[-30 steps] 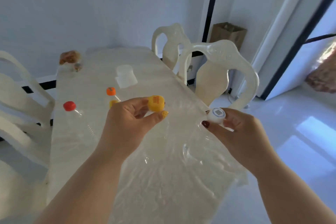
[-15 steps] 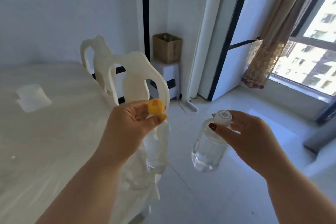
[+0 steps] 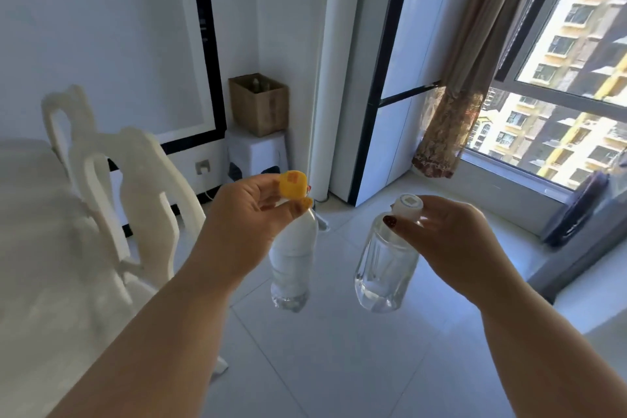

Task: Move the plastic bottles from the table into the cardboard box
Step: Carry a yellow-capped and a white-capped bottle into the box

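Observation:
My left hand (image 3: 247,214) pinches the yellow cap of a clear plastic bottle (image 3: 291,261), which hangs upright below my fingers. My right hand (image 3: 444,231) grips the white cap of a second, wider clear bottle (image 3: 385,271), also hanging upright. Both bottles are held over the tiled floor, side by side and apart. The cardboard box (image 3: 259,105) stands open on a white stool (image 3: 258,154) in the far corner, with bottle tops showing inside it. The table (image 3: 30,231) lies at the left edge.
Two white chairs (image 3: 135,193) stand along the table's right side, between me and the box. A curtain (image 3: 451,105) and a large window (image 3: 559,95) fill the right. Open tiled floor (image 3: 339,349) stretches ahead toward the stool.
The view has swung right, away from the table and toward the corner with the box. Both hands keep their bottles, now carried out over the floor.

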